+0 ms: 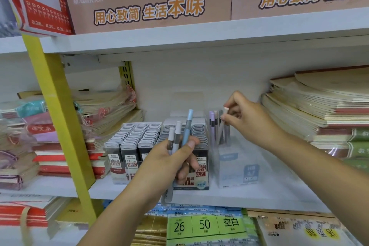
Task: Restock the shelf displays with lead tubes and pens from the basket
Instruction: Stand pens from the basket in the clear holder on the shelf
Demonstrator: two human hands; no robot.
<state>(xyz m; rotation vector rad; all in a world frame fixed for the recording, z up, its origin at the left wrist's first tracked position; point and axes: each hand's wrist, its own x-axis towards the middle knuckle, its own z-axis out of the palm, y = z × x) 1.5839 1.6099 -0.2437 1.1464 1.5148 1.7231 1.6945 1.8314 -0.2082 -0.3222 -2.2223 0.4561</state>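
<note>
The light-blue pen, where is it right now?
Head view, centre: the light-blue pen is gripped in the left hand beside two grey pens, in front of the black lead tube display.

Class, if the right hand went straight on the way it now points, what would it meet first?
Probably the purple and grey pens standing in the clear plastic display box, just beyond the right hand; depth is hard to judge.

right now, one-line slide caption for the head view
Left hand holds spare pens while the right hand pinches one pen in the clear display box beside the lead tubes.
</note>
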